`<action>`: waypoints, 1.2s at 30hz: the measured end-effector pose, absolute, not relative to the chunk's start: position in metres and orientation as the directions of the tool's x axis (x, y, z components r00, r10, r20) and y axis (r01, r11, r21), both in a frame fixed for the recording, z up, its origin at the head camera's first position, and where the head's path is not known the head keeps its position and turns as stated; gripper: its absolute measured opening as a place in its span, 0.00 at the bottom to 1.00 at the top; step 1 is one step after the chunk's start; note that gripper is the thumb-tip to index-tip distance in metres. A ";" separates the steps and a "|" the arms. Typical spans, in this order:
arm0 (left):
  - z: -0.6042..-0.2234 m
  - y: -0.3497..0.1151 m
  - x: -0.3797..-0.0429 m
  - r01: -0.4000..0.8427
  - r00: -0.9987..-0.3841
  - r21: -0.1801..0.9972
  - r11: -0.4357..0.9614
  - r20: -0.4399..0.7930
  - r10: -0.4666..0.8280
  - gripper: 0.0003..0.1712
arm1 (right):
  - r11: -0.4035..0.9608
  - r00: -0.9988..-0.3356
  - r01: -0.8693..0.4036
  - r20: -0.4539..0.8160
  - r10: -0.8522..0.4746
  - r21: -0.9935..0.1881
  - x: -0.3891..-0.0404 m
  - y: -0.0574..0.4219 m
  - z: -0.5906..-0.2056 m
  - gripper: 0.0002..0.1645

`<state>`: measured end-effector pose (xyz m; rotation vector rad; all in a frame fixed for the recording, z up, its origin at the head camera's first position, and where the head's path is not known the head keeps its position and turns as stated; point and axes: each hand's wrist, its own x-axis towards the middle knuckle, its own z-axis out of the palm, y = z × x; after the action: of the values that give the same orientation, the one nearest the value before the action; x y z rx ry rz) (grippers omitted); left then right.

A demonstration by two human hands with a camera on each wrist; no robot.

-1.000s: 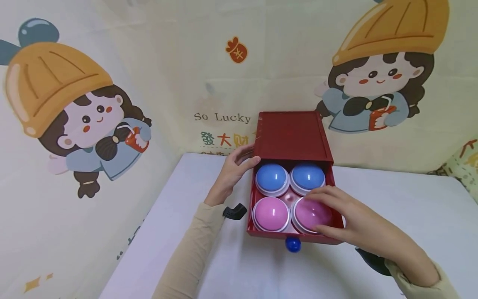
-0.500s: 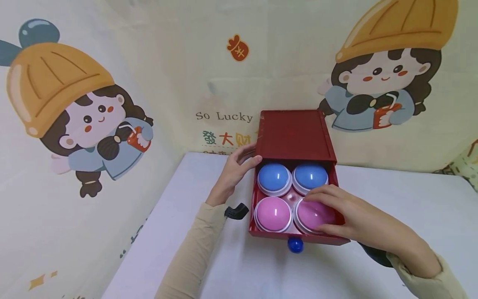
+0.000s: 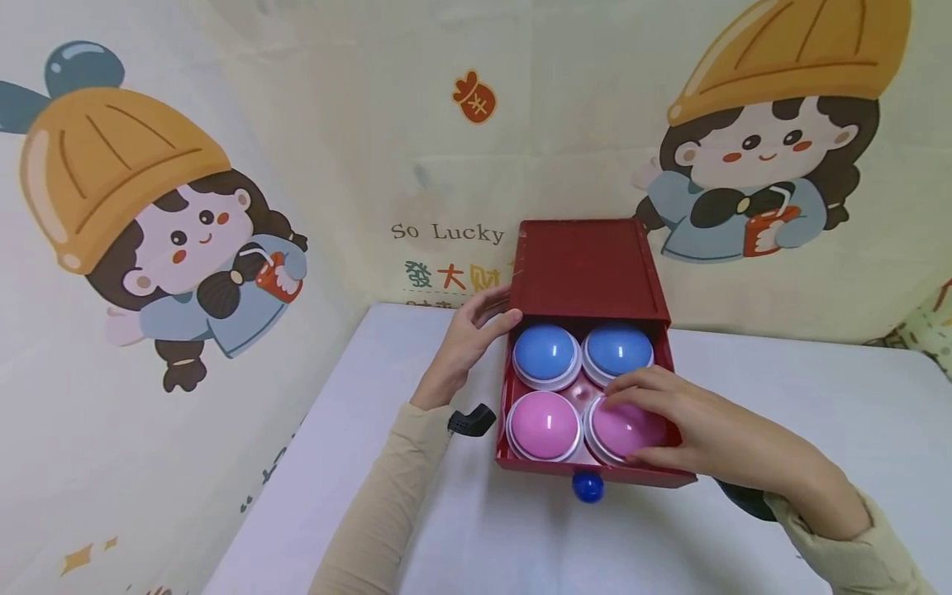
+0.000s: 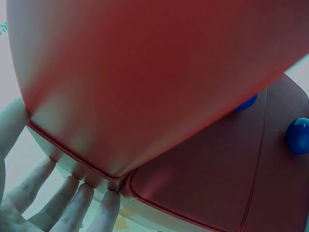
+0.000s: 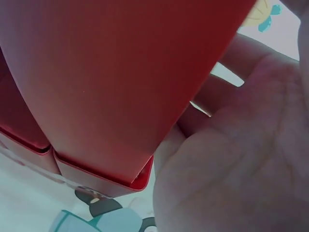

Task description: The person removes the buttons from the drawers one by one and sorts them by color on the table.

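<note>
A red drawer box (image 3: 587,268) stands at the back of the white table, its front drawer (image 3: 535,465) pulled out. Inside lie two blue domes, the left one (image 3: 545,353) and the right one (image 3: 619,350), and two pink domes, the left one (image 3: 546,425) and the right one (image 3: 623,426); white rims show around them. My right hand (image 3: 717,434) grips the right pink dome, thumb at its front and fingers over its far side, partly covering it. My left hand (image 3: 468,339) holds the box's left side, with its fingertips against the box in the left wrist view.
A blue knob (image 3: 588,487) sticks out from the drawer front. Another blue knob (image 4: 298,136) shows on the box in the left wrist view. Behind the white table (image 3: 550,549) hangs a printed cloth (image 3: 357,124). A patterned cloth edge (image 3: 930,339) lies at the far right.
The view has shifted slightly, so the box appears a little further right than one second ago. Both hands keep their places on the box and the pink dome.
</note>
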<state>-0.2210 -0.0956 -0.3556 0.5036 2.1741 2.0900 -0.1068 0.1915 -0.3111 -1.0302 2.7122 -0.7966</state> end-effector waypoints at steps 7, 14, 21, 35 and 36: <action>-0.368 -0.094 -0.226 0.187 -0.941 0.982 0.021 0.173 0.291 0.31 | 0.635 -0.759 -0.556 0.016 -0.651 -0.536 -0.105 0.194 -0.312 0.31; -0.343 -0.092 -0.211 0.185 -0.937 0.983 0.023 0.169 0.306 0.30 | 0.646 -0.738 -0.595 0.008 -0.675 -0.478 -0.107 0.195 -0.310 0.34; -0.342 -0.091 -0.212 0.191 -0.937 0.981 0.021 0.176 0.303 0.29 | 0.653 -0.734 -0.605 0.002 -0.679 -0.455 -0.108 0.194 -0.309 0.35; -0.356 -0.095 -0.223 0.163 -0.948 0.986 0.038 0.146 0.283 0.31 | 0.650 -0.724 -0.632 0.022 -0.689 -0.422 -0.111 0.193 -0.312 0.37; -0.359 -0.096 -0.225 0.161 -0.950 0.986 0.040 0.143 0.279 0.31 | 0.650 -0.725 -0.629 0.019 -0.689 -0.427 -0.111 0.193 -0.313 0.37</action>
<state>-0.2250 -0.0956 -0.3588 0.4666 2.2000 2.0663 -0.1109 0.1931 -0.3125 -1.0935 2.7202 -0.6208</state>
